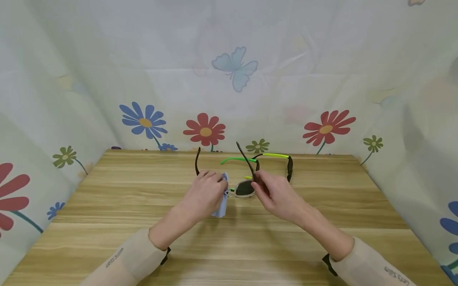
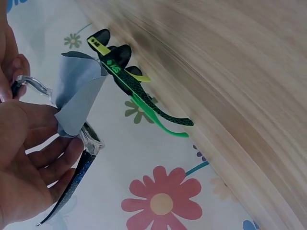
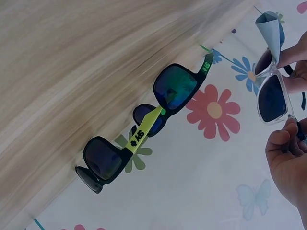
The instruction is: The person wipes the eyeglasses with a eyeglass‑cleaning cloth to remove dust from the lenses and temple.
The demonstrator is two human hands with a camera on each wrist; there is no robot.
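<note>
Clear-framed sunglasses [image 1: 245,189] with dark lenses and dark temples are held above the table between both hands. My left hand [image 1: 204,193] pinches a light blue-grey cloth [image 1: 222,206] around one lens; in the left wrist view the folded cloth [image 2: 76,88] covers most of that lens. My right hand [image 1: 280,195] grips the other side of the frame near the hinge, its thumb and fingers at the base of the temple. The right wrist view shows the other dark lens [image 3: 272,98] uncovered.
Behind the hands, black sunglasses with green temples [image 3: 177,86] and black sunglasses with yellow temples [image 3: 103,160] stand close together on the wooden table [image 1: 250,250]. A floral curtain [image 1: 171,87] hangs along the table's back and sides.
</note>
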